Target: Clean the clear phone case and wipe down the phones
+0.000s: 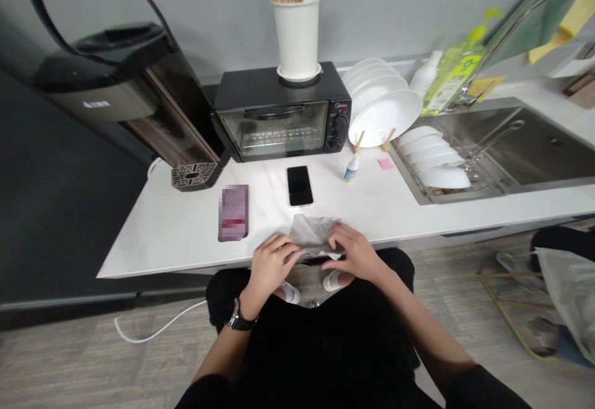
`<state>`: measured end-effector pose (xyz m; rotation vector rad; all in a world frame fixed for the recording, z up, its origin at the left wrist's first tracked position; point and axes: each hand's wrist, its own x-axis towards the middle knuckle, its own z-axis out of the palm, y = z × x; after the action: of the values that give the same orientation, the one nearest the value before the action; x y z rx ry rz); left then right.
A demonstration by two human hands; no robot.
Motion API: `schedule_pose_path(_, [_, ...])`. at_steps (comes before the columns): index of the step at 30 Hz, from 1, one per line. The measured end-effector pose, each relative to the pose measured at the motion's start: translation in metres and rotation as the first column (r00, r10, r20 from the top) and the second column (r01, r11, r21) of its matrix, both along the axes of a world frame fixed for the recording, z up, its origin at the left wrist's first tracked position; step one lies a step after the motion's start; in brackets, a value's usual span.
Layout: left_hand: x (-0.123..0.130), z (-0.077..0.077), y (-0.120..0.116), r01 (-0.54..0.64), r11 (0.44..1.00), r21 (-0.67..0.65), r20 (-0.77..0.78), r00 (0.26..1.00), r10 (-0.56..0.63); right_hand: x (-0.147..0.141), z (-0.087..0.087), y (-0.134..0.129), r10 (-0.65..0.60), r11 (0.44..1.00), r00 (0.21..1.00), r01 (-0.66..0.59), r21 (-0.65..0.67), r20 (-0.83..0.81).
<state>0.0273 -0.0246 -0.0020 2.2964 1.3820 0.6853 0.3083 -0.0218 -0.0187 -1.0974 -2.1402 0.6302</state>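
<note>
A light grey cloth (312, 230) lies creased at the front edge of the counter, between my two hands. My left hand (273, 264) is closed at the cloth's near left corner, fingertips and thumb drawn together. At the right end, my right hand (357, 253) has its fingers curled onto the cloth, with the thumb lower down by its near edge. Just beyond the cloth is a black-screened phone (300, 186). Left of it lies another phone (233, 212), its purple screen blurred out. A small white bottle (352, 168) stands farther right.
A toaster oven (283, 114) backs the white counter (171, 235), bearing a white utensil holder (297, 37). Left stands a tall black dispenser (153, 105). Right are racked plates (383, 114), a pink note (385, 163), a soap bottle (450, 80) and a sink (534, 149) with bowls (441, 167).
</note>
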Motion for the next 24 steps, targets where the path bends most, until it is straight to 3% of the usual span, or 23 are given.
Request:
schedule_pose_path(6, [-0.001,0.007,0.005,0.067,0.983,0.172,-0.062,0.996,-0.057,0.01,-0.002,0.002,-0.005,1.0,0.989,0.004,-0.01,-0.145])
schedule_pose_path(9, [0.001,0.007,0.008,0.082,0.982,0.172,-0.102,0.993,-0.065,0.01,0.0,-0.001,-0.028,0.999,0.98,0.019,-0.046,-0.197])
schedule_pose_path(12, [0.006,0.006,0.017,0.037,0.991,0.132,-0.085,0.996,-0.026,0.005,-0.001,0.0,-0.16,0.986,0.967,0.149,-0.074,-0.197])
schedule_pose_path(16, [0.011,0.005,0.039,-0.041,0.996,0.076,-0.083,0.995,0.047,-0.002,-0.007,0.013,-0.371,0.929,0.924,0.37,-0.026,-0.092])
schedule_pose_path(20, [0.01,0.004,0.059,-0.065,0.998,0.01,-0.133,0.989,0.065,-0.006,-0.01,0.029,-0.451,0.892,0.892,0.451,-0.005,-0.025])
schedule_pose_path(24, [0.007,0.006,0.055,-0.051,0.991,0.125,-0.146,0.987,0.07,-0.008,-0.005,0.03,-0.518,0.855,0.855,0.519,0.012,-0.016])
